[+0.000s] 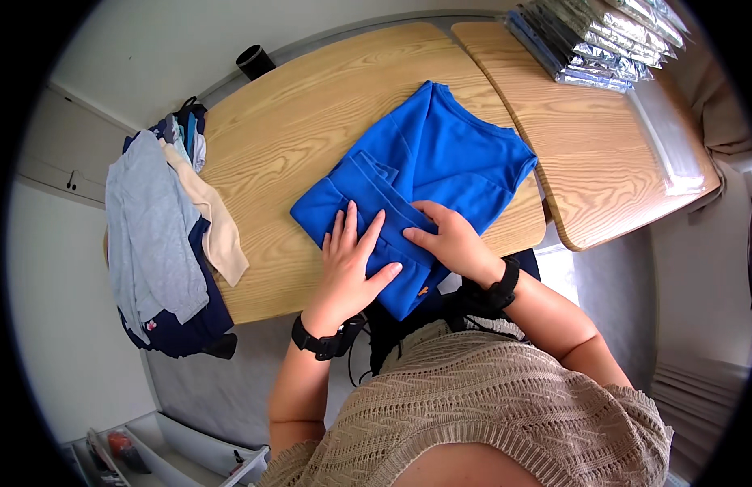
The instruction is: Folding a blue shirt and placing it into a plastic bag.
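Note:
A bright blue long-sleeved garment (459, 154) lies partly folded on the wooden table (254, 146), its lower part reaching over the near edge. My left hand (350, 264) rests on it with fingers spread, pressing the folded lower part. To its right, my right hand (449, 243) grips the edge of a folded band of the blue fabric between thumb and fingers. A small orange mark shows near the garment's bottom edge. Both wrists wear black bands.
A pile of grey, cream and navy clothes (152, 227) lies at the left. A second table (595, 162) on the right carries stacked garments in clear bags (591, 45) and a clear sheet (664, 142). A black bin (254, 62) stands behind, a white compartmented unit (173, 450) at lower left.

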Demonstrator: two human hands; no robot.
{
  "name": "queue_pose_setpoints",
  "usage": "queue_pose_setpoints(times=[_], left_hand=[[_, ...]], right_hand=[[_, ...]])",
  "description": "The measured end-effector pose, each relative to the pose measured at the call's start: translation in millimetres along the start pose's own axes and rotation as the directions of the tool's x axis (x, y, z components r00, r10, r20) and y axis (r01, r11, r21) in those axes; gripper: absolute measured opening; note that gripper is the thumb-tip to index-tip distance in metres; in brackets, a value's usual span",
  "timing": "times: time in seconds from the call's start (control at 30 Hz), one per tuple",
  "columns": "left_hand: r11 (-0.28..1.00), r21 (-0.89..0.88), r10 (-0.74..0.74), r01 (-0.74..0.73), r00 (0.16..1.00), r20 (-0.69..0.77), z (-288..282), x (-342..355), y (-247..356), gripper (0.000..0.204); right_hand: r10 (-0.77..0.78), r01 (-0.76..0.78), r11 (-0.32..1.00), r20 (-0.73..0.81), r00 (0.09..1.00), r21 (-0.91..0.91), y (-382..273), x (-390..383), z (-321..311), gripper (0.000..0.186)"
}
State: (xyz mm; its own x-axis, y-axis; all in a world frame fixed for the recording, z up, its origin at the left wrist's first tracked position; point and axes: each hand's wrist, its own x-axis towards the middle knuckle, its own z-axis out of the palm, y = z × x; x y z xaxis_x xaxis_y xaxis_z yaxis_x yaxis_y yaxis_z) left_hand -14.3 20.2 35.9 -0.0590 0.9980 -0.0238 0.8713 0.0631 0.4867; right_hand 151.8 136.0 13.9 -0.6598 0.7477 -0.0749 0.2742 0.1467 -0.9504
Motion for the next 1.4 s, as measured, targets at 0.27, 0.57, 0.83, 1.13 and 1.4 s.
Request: queue_pose_setpoints(times=[0.27,0.57,0.83,1.13,1.4], left_hand=[[0.999,0.011,0.031,-0.030,0.998,-0.062,-0.9,-5.3,14.0,0.063],[0.962,-0.209,-0.225,0.174,0.942,-0.250,-25.7,2.4,-46.1,0.045],[0.980,0.031,-0.186,0.198,0.955,-0.232,-19.2,-3.4,-42.8,0.044],[0.965,-0.163,-0.238,0.205,0.946,-0.219,-33.0,-15.3,-23.1,0.040],[0.654,-0.684,-0.116,0.322,0.937,0.330,-36.8,57.9,-47.4,0.044]], right_hand=[[0.152,-0.141,0.871,0.015,0.988,0.470,-1.2,-4.5,-8.1,0.032],[0.005,-0.011,0.999,-0.193,0.981,-0.031,0.4,-35.1,-21.8,0.057],[0.032,-0.030,0.924,-0.001,0.999,-0.382,-5.3,-18.5,-34.7,0.049],[0.237,-0.238,0.971,-0.032,0.971,-0.023,-4.5,-24.9,-81.4,0.046],[0.354,-0.355,0.931,-0.031,0.935,-0.087,-8.6,-33.0,-80.0,0.036]])
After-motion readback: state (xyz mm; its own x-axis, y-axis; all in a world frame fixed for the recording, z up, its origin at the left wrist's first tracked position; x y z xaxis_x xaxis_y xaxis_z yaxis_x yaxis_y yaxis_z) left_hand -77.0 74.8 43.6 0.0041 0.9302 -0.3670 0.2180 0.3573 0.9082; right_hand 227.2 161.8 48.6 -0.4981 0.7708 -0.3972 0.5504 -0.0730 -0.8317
